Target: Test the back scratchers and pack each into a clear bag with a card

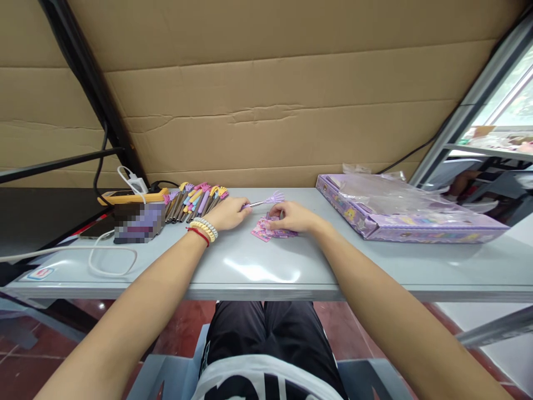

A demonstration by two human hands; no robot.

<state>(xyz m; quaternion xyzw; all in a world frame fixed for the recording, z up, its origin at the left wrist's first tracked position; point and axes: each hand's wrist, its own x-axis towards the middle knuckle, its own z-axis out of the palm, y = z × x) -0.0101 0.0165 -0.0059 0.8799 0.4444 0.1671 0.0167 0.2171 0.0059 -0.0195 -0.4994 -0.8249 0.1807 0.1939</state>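
Observation:
My left hand (pixel 229 213) is closed around the handle of a small back scratcher (pixel 257 204) with a thin metal rod. Its purple, hand-shaped end (pixel 275 198) points right, towards my other hand. Pink printed cards (pixel 263 229) lie in a loose, spread pile on the table, and my right hand (pixel 289 215) has its fingers bent down and pinched on them. Left of my left hand, several more back scratchers (pixel 195 201) with yellow, pink and purple ends lie side by side, their metal rods towards me.
A purple printed box (pixel 410 208) with clear plastic over it stands on the right of the grey table (pixel 258 261). To the left are a phone (pixel 97 228), a yellow-edged device (pixel 133 195) and a white cable (pixel 112 272). Cardboard (pixel 266 128) walls off the back.

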